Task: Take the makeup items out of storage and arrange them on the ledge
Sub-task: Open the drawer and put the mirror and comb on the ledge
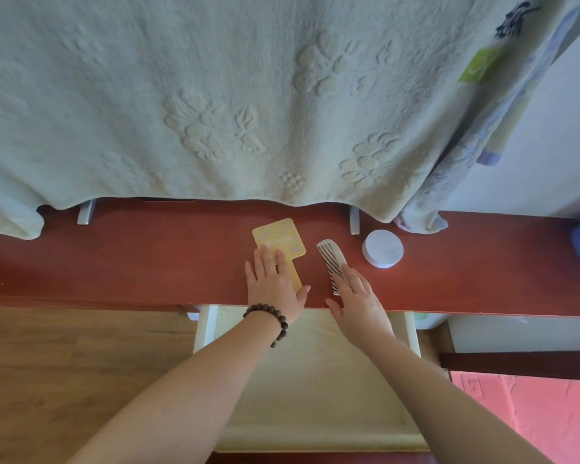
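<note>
Below both wrists a pale drawer point(315, 380) stands open. On the red ledge point(114, 262), the left hand point(273, 284) lies flat, fingers straight, on the yellow mirror point(280, 241). The right hand point(357, 301), fingers spread, touches the comb point(332, 259). A white jar point(382, 248) sits just right of the comb. Beyond, a towel point(215, 102) hangs.

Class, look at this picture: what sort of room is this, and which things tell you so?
Probably a bedroom at home: a pale embossed blanket hangs over a red wooden ledge holding a white plastic comb and yellow paddle-shaped hand mirror.
</note>
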`<state>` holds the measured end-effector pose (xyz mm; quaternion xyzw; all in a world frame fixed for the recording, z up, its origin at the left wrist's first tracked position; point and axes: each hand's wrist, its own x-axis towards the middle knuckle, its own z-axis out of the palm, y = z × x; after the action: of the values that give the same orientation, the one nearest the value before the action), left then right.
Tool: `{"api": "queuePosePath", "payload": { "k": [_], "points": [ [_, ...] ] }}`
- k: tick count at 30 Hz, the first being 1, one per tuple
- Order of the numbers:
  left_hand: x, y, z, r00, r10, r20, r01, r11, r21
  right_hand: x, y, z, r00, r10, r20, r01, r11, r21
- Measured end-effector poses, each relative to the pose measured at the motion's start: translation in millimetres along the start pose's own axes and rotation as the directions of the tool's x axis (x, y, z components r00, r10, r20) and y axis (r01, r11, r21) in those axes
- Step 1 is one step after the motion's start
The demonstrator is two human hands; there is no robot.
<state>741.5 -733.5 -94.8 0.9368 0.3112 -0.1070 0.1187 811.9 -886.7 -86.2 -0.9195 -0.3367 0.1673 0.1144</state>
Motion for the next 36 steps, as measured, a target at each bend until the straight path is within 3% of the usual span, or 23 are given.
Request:
{"api": "queuePosePath", "payload": {
  "k": [8, 18, 25, 36],
  "points": [
    [14, -16, -10, 0.994, 0.100, 0.047, -0.101, 0.995, 0.023, 15, -16, 0, 0.998, 0.054, 0.020, -0.054, 0.998, 0.022],
    [-35, -20, -5, 0.994, 0.051, -0.096, -0.053, 0.998, -0.016, -17, -4, 4, 0.996, 0.039, -0.080, -0.030, 0.993, 0.110],
    [-115, -27, 15, 0.980, 0.057, -0.190, -0.084, 0.986, -0.141, -93, 0, 23, 0.992, 0.080, -0.097, -0.058, 0.977, 0.207],
    [-257, -54, 72, 0.964, 0.065, -0.259, -0.086, 0.994, -0.071, -240, -21, 74, 0.945, 0.219, -0.242, -0.170, 0.963, 0.209]
  ]
}}
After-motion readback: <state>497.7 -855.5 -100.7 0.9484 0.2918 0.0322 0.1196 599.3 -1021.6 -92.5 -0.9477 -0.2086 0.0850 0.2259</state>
